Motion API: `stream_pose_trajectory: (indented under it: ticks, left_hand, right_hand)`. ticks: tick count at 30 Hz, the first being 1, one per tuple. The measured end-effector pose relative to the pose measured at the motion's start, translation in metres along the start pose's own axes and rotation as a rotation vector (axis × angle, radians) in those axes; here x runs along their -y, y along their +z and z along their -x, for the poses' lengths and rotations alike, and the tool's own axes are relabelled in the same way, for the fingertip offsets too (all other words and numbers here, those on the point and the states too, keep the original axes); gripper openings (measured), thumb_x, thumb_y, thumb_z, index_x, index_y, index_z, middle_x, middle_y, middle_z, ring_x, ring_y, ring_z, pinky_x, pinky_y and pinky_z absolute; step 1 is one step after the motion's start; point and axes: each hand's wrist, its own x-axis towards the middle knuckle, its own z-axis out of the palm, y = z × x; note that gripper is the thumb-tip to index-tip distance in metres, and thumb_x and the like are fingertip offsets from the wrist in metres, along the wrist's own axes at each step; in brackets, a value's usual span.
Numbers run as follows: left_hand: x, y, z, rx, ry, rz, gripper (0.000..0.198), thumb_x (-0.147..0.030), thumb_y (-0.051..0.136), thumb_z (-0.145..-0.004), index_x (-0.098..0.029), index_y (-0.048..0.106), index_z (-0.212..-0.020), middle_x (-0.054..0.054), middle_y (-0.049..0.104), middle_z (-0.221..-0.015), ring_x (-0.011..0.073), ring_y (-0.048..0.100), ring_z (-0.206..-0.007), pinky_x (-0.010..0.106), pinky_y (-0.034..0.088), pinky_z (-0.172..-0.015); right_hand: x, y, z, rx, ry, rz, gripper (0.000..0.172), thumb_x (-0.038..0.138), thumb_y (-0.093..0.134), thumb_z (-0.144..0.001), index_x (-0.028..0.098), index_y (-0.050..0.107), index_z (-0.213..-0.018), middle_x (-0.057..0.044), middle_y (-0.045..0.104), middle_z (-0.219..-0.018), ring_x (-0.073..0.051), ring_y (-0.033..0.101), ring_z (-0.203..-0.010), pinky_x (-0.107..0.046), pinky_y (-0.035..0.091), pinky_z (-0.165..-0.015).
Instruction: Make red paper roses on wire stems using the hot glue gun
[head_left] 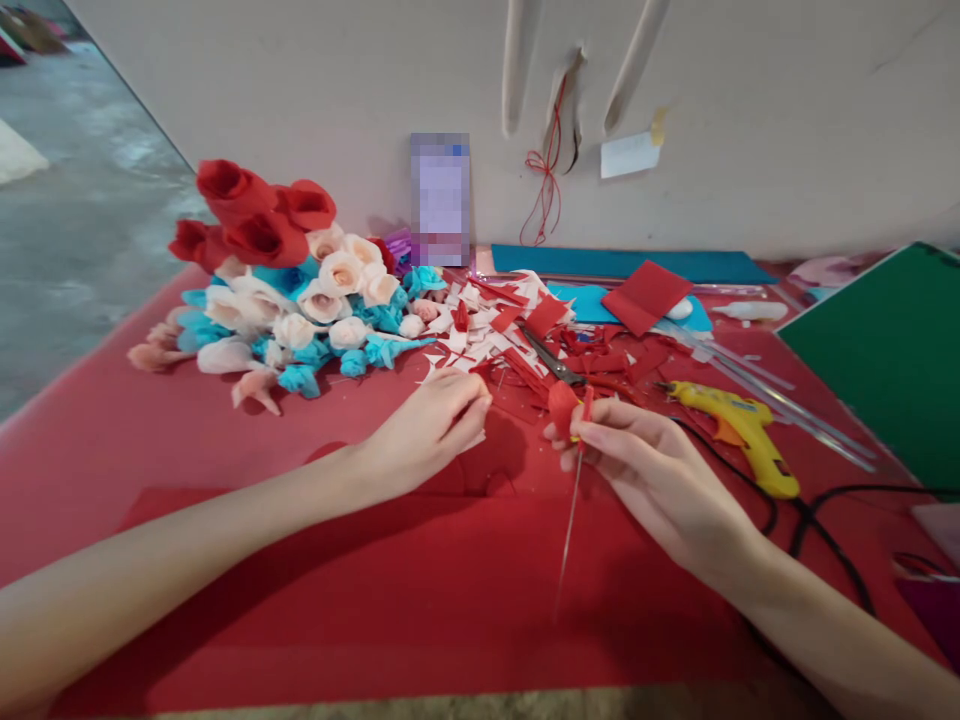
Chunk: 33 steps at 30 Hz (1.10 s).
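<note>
My right hand (637, 460) pinches a small red flower bud (564, 402) on a thin wire stem (570, 525) that hangs down toward me. My left hand (439, 420) rests on the red table cover (337, 600) with its fingers curled, at the edge of a heap of red and white scraps (495, 335); whether it holds a scrap I cannot make out. Scissors (551, 360) lie in the scraps just beyond both hands.
A pile of red, cream, pink and blue handmade flowers (292, 290) lies at the back left. A yellow glue gun (742, 430) with a black cord (817, 540) lies right of my right hand, beside clear glue sticks (765, 385). Green sheet (892, 360) at right; blue sheet (630, 265) by the wall.
</note>
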Motion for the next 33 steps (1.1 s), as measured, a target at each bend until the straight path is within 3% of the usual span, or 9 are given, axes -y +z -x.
stream_pose_trajectory:
  ticks: [3, 7, 10, 12, 19, 26, 33]
  left_hand:
    - [0.002, 0.000, -0.001, 0.008, 0.019, 0.025, 0.031, -0.019, 0.038, -0.088, -0.016, 0.040, -0.057, -0.003, 0.040, -0.055, 0.0105, 0.039, -0.055, 0.024, 0.035, -0.058]
    - [-0.008, -0.001, 0.003, 0.060, 0.077, 0.089, 0.011, -0.027, 0.053, -0.083, -0.017, 0.056, -0.082, 0.000, 0.060, -0.076, 0.0111, 0.054, -0.072, 0.024, 0.042, -0.074]
    - [-0.017, -0.001, 0.008, 0.121, 0.133, 0.126, 0.014, -0.028, 0.056, -0.082, -0.016, 0.058, -0.075, -0.002, 0.062, -0.071, 0.0093, 0.056, -0.068, 0.029, 0.036, -0.091]
    - [-0.023, 0.000, 0.011, 0.130, 0.138, 0.141, 0.021, -0.026, 0.052, -0.084, -0.015, 0.058, -0.069, -0.003, 0.060, -0.065, 0.0086, 0.054, -0.063, 0.031, 0.034, -0.094]
    - [-0.036, 0.000, 0.013, 0.151, 0.071, 0.282, 0.019, -0.014, 0.046, -0.087, -0.014, 0.060, -0.073, 0.000, 0.062, -0.068, 0.0105, 0.054, -0.072, 0.024, 0.040, -0.080]
    - [-0.040, -0.004, 0.012, 0.154, 0.003, 0.355, 0.017, -0.013, 0.046, -0.085, -0.014, 0.058, -0.073, 0.001, 0.062, -0.072, 0.0111, 0.055, -0.076, 0.022, 0.041, -0.078]
    - [-0.041, -0.004, 0.012, 0.238, -0.203, 0.535, 0.024, -0.021, 0.042, -0.088, -0.013, 0.059, -0.073, 0.002, 0.060, -0.075, 0.0104, 0.055, -0.073, 0.020, 0.042, -0.072]
  right_hand:
    - [-0.001, 0.002, -0.001, 0.015, 0.032, -0.057, 0.004, 0.021, 0.065, -0.075, 0.018, 0.064, -0.072, 0.001, 0.064, -0.078, -0.007, 0.057, -0.066, -0.017, 0.045, -0.065]
    - [-0.006, 0.003, 0.001, 0.042, 0.081, -0.044, 0.007, 0.023, 0.065, -0.076, 0.018, 0.062, -0.073, 0.001, 0.064, -0.076, -0.007, 0.058, -0.066, -0.017, 0.045, -0.064]
    - [-0.010, 0.004, 0.004, 0.093, 0.082, -0.001, 0.006, 0.023, 0.063, -0.079, 0.018, 0.061, -0.077, 0.003, 0.062, -0.076, -0.006, 0.058, -0.070, -0.016, 0.045, -0.067]
    - [-0.012, 0.005, 0.007, 0.136, 0.065, 0.031, 0.004, 0.021, 0.061, -0.080, 0.018, 0.061, -0.078, 0.003, 0.062, -0.076, -0.005, 0.058, -0.072, -0.014, 0.044, -0.068]
    - [-0.011, 0.007, 0.009, 0.162, 0.034, 0.014, 0.004, 0.019, 0.059, -0.082, 0.017, 0.061, -0.079, 0.003, 0.062, -0.076, -0.005, 0.059, -0.072, -0.013, 0.045, -0.067]
    - [-0.008, 0.008, 0.009, 0.141, 0.068, -0.069, 0.005, 0.019, 0.060, -0.081, 0.017, 0.061, -0.076, 0.002, 0.063, -0.074, -0.006, 0.059, -0.071, -0.015, 0.046, -0.071]
    - [-0.008, 0.008, 0.011, 0.152, 0.012, -0.013, 0.005, 0.019, 0.059, -0.082, 0.018, 0.061, -0.078, 0.003, 0.063, -0.072, -0.007, 0.059, -0.071, -0.016, 0.045, -0.072]
